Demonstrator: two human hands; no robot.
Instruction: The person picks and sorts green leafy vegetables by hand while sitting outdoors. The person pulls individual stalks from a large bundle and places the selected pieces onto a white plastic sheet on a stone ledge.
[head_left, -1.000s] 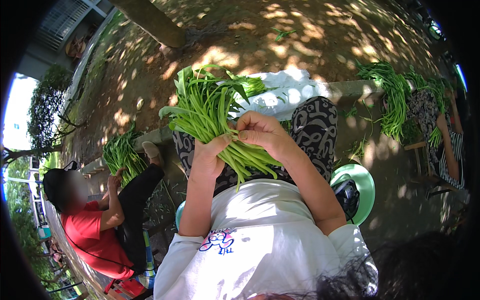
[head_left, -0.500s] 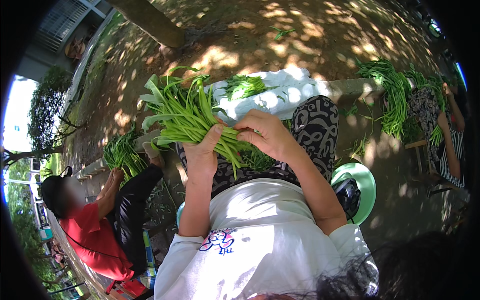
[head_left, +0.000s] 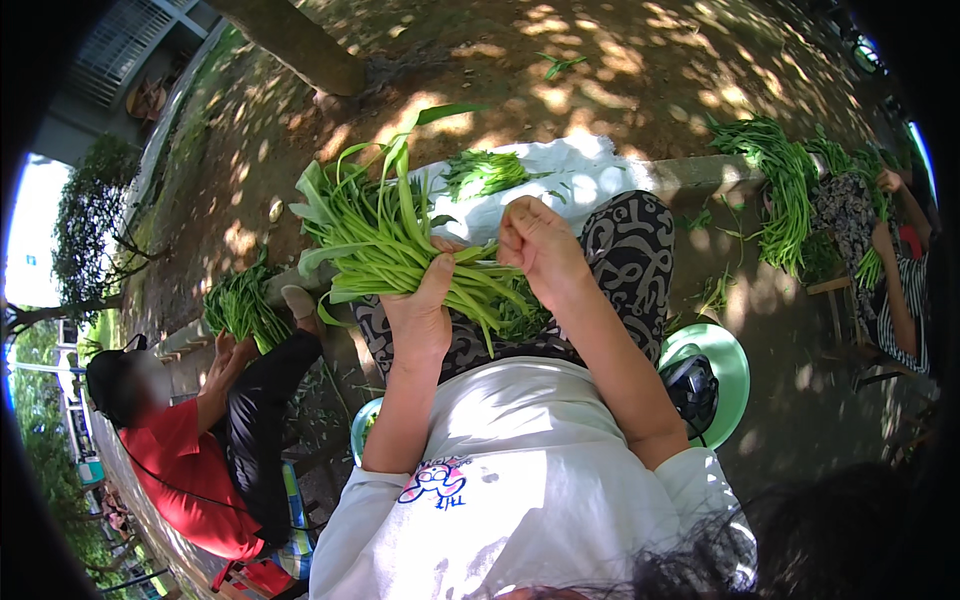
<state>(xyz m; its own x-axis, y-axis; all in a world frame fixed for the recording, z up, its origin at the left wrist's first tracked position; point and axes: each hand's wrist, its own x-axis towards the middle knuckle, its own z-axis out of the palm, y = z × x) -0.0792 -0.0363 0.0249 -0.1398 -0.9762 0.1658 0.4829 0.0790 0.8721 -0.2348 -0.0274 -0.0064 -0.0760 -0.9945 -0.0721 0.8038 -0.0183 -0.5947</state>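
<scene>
The left hand (head_left: 418,310) is closed around a thick bundle of greens (head_left: 385,245), thumb laid across the stems, just above the seated person's lap. The stems are smooth, round and slender, pale green and faintly glossy; they fan out beyond the fingers into long, flat, pointed leaves, one of which arches high over the rest. The cut ends poke out on the near side of the grip, toward the right hand (head_left: 543,245). That hand is raised just beside them, its fingers curled in toward the thumb; from where I stand I can't tell whether a stem is pinched there.

Under the hands are dark trousers (head_left: 628,235) with a pale, curling print, and loose, ragged leaf scraps (head_left: 522,312) lie on the lap below the right hand. Just beyond both hands spreads a creased white sheet (head_left: 588,180), dappled by sun, with a small heap of trimmed greens (head_left: 485,174) on it. To the right of the right forearm sits a smooth, round, mint-green basin (head_left: 737,385) with a glossy black object (head_left: 692,392) inside. Well off to the left of the left hand, a co-worker in a red shirt (head_left: 185,475) has both hands at another leafy bunch (head_left: 243,302).
</scene>
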